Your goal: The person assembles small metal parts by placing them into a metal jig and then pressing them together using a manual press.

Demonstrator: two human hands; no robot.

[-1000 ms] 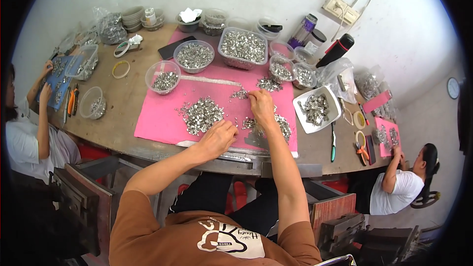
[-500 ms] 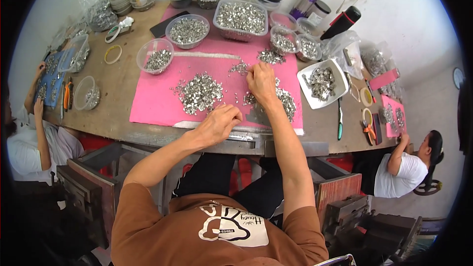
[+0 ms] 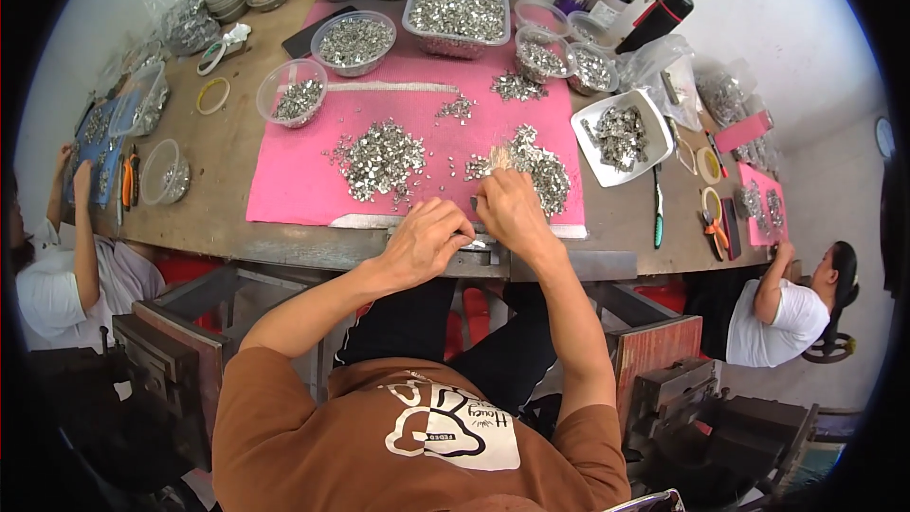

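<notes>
My left hand (image 3: 428, 242) is closed in a pinch at the table's front edge, with a small pale piece (image 3: 477, 244) at its fingertips. Close to its right, my right hand (image 3: 517, 213) has its fingers curled. A tan tuft of bristles (image 3: 500, 157), apparently a brush, sticks out beyond its knuckles; its handle is mostly hidden. The two hands are apart. Behind them on a pink mat (image 3: 379, 107) lie a pile of small silvery metal pieces (image 3: 382, 161) on the left and another pile (image 3: 542, 175) beside my right hand.
Tubs of metal pieces (image 3: 460, 14) line the back, with a round bowl (image 3: 294, 95) at the mat's left. At right stand a white dish (image 3: 621, 137) and a green-tipped tool (image 3: 658, 218). A metal bar (image 3: 573, 266) edges the table. Co-workers sit at both sides.
My right hand has drawn back from the far pile toward the front edge, near my left hand. Bristles now show beyond it. My left hand has shifted slightly right.
</notes>
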